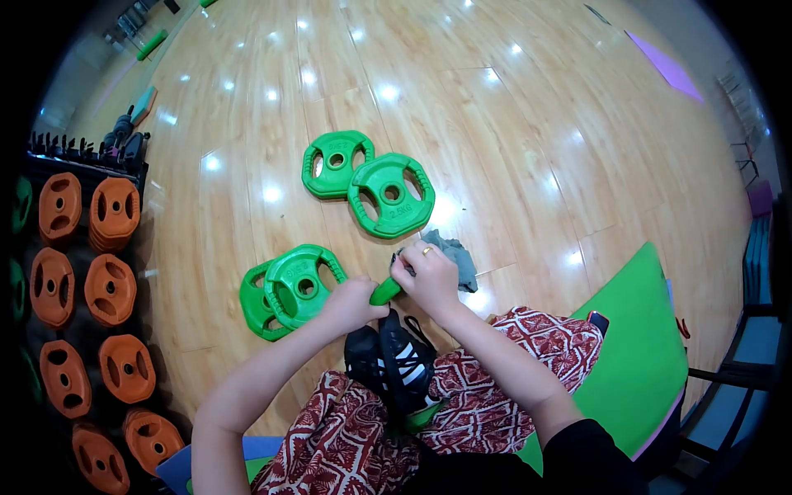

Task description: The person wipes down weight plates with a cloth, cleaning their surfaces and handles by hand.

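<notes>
Between my two hands is a small green object, seen mostly edge-on above the black shoes. My left hand (353,304) is closed on its left end. My right hand (427,271), with a ring on one finger, is closed at its upper right end. Just beyond my right hand, a grey-green cloth (454,257) lies crumpled on the floor. Two overlapping green weight plates (307,287) lie left of my left hand. Farther forward, another green plate (391,213) rests partly over a second one (328,177). The black shoes (396,359) with white stripes are below my hands.
A rack of orange weight plates (109,289) stands along the left side. The green mat (631,346) is at the right, near a dark shelf frame (730,375). A purple mat (664,66) lies far off on the wooden floor (511,157).
</notes>
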`<action>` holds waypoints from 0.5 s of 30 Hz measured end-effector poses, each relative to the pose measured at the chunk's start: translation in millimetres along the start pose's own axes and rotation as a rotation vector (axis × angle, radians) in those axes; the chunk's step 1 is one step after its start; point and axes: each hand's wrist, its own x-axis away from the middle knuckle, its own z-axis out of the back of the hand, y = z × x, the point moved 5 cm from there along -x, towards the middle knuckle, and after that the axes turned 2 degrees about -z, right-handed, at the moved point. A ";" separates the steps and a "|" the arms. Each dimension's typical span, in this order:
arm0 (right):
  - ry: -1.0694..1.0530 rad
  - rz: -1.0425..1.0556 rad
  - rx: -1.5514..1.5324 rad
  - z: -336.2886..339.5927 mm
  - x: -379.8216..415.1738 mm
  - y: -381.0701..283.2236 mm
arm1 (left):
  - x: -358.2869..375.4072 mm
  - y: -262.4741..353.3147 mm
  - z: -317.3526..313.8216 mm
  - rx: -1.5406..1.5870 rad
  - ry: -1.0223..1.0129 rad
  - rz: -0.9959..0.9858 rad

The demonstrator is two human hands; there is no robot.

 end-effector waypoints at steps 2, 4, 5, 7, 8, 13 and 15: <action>-0.003 -0.007 0.003 -1.9 -1.0 3.9 | -2.1 -2.6 -1.4 0.060 -0.044 0.074; 0.056 -0.055 -0.028 -1.2 -8.8 12.1 | -10.2 -0.1 5.3 0.075 -0.061 0.074; 0.058 -0.054 -0.029 -1.9 -11.4 14.6 | -14.4 0.3 8.3 0.090 -0.076 0.075; 0.028 -0.187 -0.071 -4.8 -18.5 25.7 | -23.1 1.3 17.1 0.000 -0.064 0.035; 0.005 -0.234 -0.077 -6.4 -20.8 28.8 | -27.2 -0.1 17.9 -0.067 -0.071 0.013; 0.104 -0.345 -0.120 2.5 -17.8 39.1 | -36.9 38.2 33.6 -0.337 -0.059 0.044; 0.110 -0.437 -0.147 9.2 -13.1 51.1 | -44.9 47.5 21.7 -0.309 0.062 0.026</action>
